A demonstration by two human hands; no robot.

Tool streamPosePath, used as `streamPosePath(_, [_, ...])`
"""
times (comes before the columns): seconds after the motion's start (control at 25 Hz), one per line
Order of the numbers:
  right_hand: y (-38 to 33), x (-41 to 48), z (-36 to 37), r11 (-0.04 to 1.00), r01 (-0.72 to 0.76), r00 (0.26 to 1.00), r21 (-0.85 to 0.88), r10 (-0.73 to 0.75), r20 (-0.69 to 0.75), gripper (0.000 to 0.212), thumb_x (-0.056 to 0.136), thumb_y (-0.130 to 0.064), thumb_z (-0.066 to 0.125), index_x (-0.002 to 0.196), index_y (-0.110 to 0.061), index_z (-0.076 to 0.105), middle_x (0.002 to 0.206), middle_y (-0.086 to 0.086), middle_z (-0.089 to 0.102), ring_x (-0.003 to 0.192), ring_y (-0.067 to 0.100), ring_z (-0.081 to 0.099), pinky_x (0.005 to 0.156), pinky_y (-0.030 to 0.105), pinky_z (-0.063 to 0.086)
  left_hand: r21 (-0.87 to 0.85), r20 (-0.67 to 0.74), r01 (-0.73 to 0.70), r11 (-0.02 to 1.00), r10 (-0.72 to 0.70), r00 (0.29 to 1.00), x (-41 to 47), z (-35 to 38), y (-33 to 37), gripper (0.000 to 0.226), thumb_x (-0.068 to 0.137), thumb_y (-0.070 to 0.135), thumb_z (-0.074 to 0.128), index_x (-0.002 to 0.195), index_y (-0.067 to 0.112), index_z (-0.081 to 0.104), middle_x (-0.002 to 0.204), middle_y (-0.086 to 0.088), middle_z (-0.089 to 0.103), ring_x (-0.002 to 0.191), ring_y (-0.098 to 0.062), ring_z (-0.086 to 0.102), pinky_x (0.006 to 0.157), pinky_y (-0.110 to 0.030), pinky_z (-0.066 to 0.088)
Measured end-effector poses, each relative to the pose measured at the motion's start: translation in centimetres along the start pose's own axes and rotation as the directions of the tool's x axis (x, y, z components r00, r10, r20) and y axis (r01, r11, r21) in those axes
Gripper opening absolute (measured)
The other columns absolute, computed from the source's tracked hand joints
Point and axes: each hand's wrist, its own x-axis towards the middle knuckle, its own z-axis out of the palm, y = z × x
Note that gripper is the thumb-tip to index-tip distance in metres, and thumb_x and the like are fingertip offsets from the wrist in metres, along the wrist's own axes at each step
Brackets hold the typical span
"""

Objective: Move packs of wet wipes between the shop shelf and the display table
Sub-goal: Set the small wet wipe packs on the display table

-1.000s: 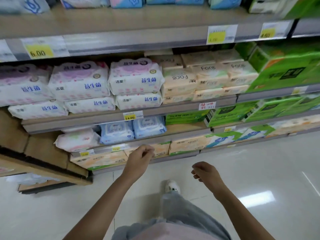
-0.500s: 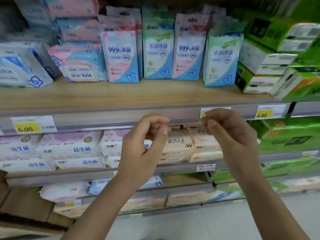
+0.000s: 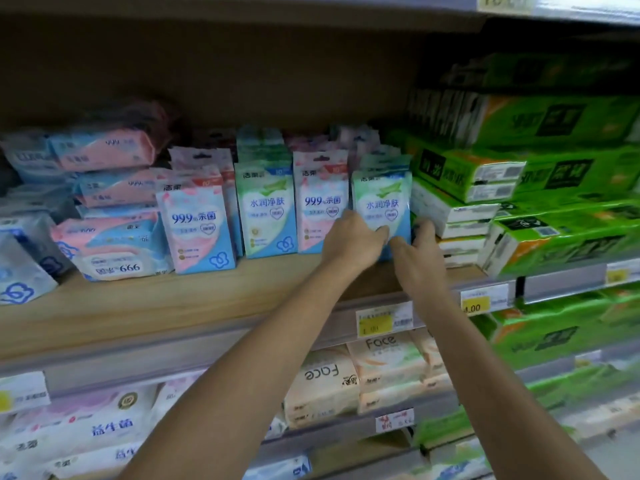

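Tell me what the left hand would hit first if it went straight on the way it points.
The rightmost green pack, most likely. The left hand points up and right at it, and its fingertips seem to touch the front.

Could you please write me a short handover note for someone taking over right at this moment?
Left hand: grips the lower left of the rightmost green wipes pack.
Right hand: pinches that pack's lower right edge.
The pack stands upright on the wooden shelf, at the right end of the other upright packs, beside the green tissue boxes.
Done: pack grasped; it appears not yet lifted.
Left: lift it out and carry it to the display table, which is not in view.
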Motion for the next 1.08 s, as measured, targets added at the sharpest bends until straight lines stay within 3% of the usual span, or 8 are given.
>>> streamPosePath(0.2, [0.7, 0.8, 0.2, 0.991, -0.026, 1.0, 0.129, 0.027, -0.008, 0.019, 0.092, -0.01, 0.047, 0.111, -0.011, 0.044, 0.089, -0.006, 0.05, 0.088, 0.017, 0.049, 0.073, 0.03, 0.035, -0.004, -0.045, 0.028, 1.0, -0.028, 0.999, 1.2, 1.1, 0.1, 0.055, 0.085, 0.045, 0.063, 0.119, 0.003, 0.05, 0.121, -0.014, 0.057, 0.114, -0.031, 0.054, 0.083, -0.035, 0.044])
streamPosePath(0.36, [1.3, 0.9, 0.2, 0.97, -0.063, 0.997, 0.235, 0.07, -0.023, 0.033, 0.092, -0.009, 0.046, 0.125, -0.011, 0.051, 0.085, -0.008, 0.053, 0.078, 0.01, 0.052, 0.069, 0.028, 0.042, -0.338, -0.049, 0.025, 0.941, -0.045, 0.998, 0.4, 0.1, -1.0, 0.04, 0.087, 0.031, 0.065, 0.113, 0.009, 0.044, 0.115, -0.008, 0.061, 0.105, -0.027, 0.059, 0.076, -0.03, 0.042])
streamPosePath(0.44, [1.0, 1.1, 0.3, 0.964, -0.057, 0.997, 0.261, 0.07, -0.04, 0.034, 0.093, -0.011, 0.047, 0.127, -0.011, 0.05, 0.087, -0.007, 0.057, 0.085, 0.014, 0.056, 0.076, 0.034, 0.048, -0.46, -0.076, 0.018, 0.888, -0.06, 0.995, -0.1, -1.1, -1.8, 0.031, 0.087, 0.023, 0.066, 0.106, 0.013, 0.043, 0.111, -0.005, 0.061, 0.1, -0.023, 0.06, 0.078, -0.03, 0.045])
streamPosePath(0.52, [0.7, 2.0, 1.0, 0.985, -0.028, 0.998, 0.17, 0.038, -0.058, 0.039, 0.091, -0.011, 0.049, 0.13, -0.01, 0.045, 0.105, 0.001, 0.059, 0.101, 0.022, 0.056, 0.087, 0.04, 0.049, -0.549, -0.112, 0.024, 0.835, -0.102, 0.989, -0.7, -2.6, -2.8, 0.028, 0.088, 0.02, 0.065, 0.105, 0.015, 0.043, 0.106, -0.002, 0.06, 0.096, -0.019, 0.059, 0.079, -0.03, 0.045])
streamPosePath(0.64, [0.4, 3.6, 2.9, 0.99, 0.041, 0.995, -0.133, -0.053, -0.088, 0.056, 0.085, -0.019, 0.058, 0.134, -0.007, 0.034, 0.128, 0.014, 0.051, 0.116, 0.033, 0.05, 0.092, 0.048, 0.048, -0.665, -0.119, 0.052, 0.745, -0.175, 0.977, -1.8, -4.8, -4.6, 0.024, 0.089, 0.019, 0.064, 0.103, 0.016, 0.044, 0.095, 0.006, 0.059, 0.09, -0.013, 0.058, 0.071, -0.024, 0.045])
streamPosePath(0.76, [-0.2, 4.4, 4.4, 0.928, -0.068, 0.985, -0.366, 0.005, -0.172, 0.069, 0.085, -0.024, 0.065, 0.139, -0.002, 0.027, 0.142, 0.019, 0.032, 0.132, 0.038, 0.03, 0.102, 0.05, 0.037, -0.704, -0.099, 0.078, 0.706, -0.207, 0.973, -2.8, -6.2, -5.9, 0.023, 0.088, 0.02, 0.065, 0.101, 0.016, 0.046, 0.093, 0.009, 0.06, 0.088, -0.011, 0.06, 0.071, -0.023, 0.046])
streamPosePath(0.96, [-0.6, 4.8, 4.9, 0.921, -0.238, 0.965, -0.307, 0.187, -0.186, 0.071, 0.08, -0.035, 0.073, 0.131, -0.001, 0.037, 0.14, 0.018, 0.031, 0.131, 0.036, 0.028, 0.101, 0.047, 0.036, -0.728, -0.079, 0.122, 0.675, -0.259, 0.963, -3.4, -7.1, -7.1, 0.021, 0.086, 0.02, 0.068, 0.097, 0.017, 0.05, 0.097, 0.005, 0.064, 0.097, -0.019, 0.063, 0.088, -0.036, 0.049])
streamPosePath(1.08, [-0.2, 5.0, 4.8, 0.958, -0.203, 0.965, -0.203, 0.161, -0.207, 0.077, 0.07, -0.031, 0.082, 0.126, -0.001, 0.038, 0.133, 0.018, 0.043, 0.126, 0.036, 0.04, 0.095, 0.049, 0.044, -0.746, -0.061, 0.134, 0.652, -0.267, 0.962, -3.6, -7.3, -7.3, 0.02, 0.086, 0.02, 0.069, 0.091, 0.021, 0.049, 0.1, 0.003, 0.065, 0.096, -0.019, 0.064, 0.087, -0.036, 0.05])
